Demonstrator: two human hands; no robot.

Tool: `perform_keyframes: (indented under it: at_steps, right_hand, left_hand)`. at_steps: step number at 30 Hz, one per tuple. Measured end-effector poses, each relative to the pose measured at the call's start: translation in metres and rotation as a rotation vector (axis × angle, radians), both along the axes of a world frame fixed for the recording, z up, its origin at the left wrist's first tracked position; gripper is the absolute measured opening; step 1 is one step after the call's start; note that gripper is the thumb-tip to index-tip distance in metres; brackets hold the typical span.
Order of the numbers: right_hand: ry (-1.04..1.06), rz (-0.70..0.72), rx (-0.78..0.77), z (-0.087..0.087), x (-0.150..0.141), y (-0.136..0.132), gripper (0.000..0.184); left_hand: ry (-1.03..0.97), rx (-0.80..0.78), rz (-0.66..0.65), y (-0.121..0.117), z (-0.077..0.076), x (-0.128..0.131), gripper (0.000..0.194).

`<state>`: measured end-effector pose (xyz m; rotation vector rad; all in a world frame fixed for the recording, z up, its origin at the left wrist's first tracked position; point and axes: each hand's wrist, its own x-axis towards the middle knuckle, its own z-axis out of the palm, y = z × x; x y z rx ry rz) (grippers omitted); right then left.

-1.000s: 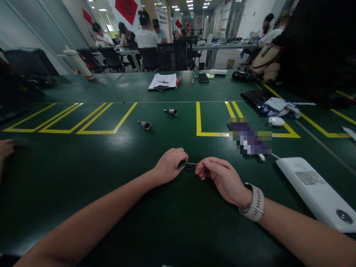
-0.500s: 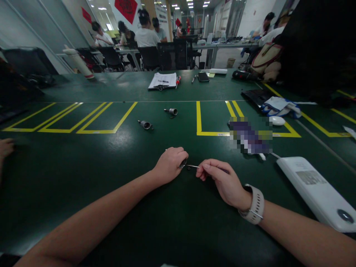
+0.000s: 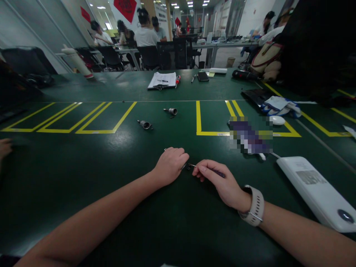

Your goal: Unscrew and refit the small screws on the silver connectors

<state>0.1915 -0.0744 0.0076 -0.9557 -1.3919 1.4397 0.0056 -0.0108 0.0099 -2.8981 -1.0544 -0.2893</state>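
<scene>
My left hand [image 3: 171,166] is closed around a metal hole saw [image 3: 184,166]; only part of its rim and a tip behind my knuckles show, the rest being covered by my fingers. Pinched in my right hand [image 3: 215,178] is a thin screwdriver [image 3: 219,172] with a dark handle. Its slim metal shaft points left toward the hole saw's rim; whether the tip touches cannot be made out. A small dark ring-like part [image 3: 189,168] lies on the table just below the shaft. Farther off lie two more hole saws [image 3: 145,125] on their sides, the other [image 3: 172,111] slightly farther back.
Yellow tape outlines [image 3: 198,118] mark the green table. To the right are a pixelated phone-like object [image 3: 247,135], a white power bank-like device [image 3: 314,189], a white mouse [image 3: 277,120] and gloves [image 3: 279,106]. A clipboard [image 3: 162,80] lies at the back. Another person's hand [image 3: 5,147] is at far left.
My right hand has shifted slightly left, bringing the screwdriver nearer to my left hand, and more of its handle shows. My left hand has rolled a little over the hole saw.
</scene>
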Motion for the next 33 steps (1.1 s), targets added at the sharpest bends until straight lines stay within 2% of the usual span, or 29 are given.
perform_keyframes:
  at_steps: [6,11,18,21,24,29,33]
  right_hand:
    - [0.009,-0.054,0.003,0.0,0.0,-0.001,0.021]
    - [0.013,-0.095,0.007,0.0,0.002,-0.002,0.022]
    - [0.033,-0.209,0.091,-0.007,0.004,-0.001,0.021]
    - [-0.037,-0.243,0.058,-0.007,0.002,0.0,0.014]
    - [-0.161,-0.274,0.044,-0.006,0.0,0.001,0.01]
    - [-0.35,-0.225,0.2,-0.009,-0.005,0.002,0.015]
    - [-0.469,-0.161,0.371,-0.011,-0.008,0.0,0.02]
  left_hand:
    - [0.068,0.115,-0.003,-0.002,0.0,0.003,0.012]
    - [0.049,0.068,0.036,-0.003,0.001,0.002,0.012]
    - [-0.239,-0.146,0.228,0.005,-0.004,-0.003,0.006]
    - [-0.377,-0.156,0.314,0.008,-0.004,-0.004,0.006]
    - [-0.435,-0.153,0.335,0.009,-0.005,-0.004,0.012]
    - [-0.536,-0.119,0.336,0.01,-0.003,-0.005,0.011]
    - [-0.568,-0.018,0.327,0.005,0.009,-0.011,0.017]
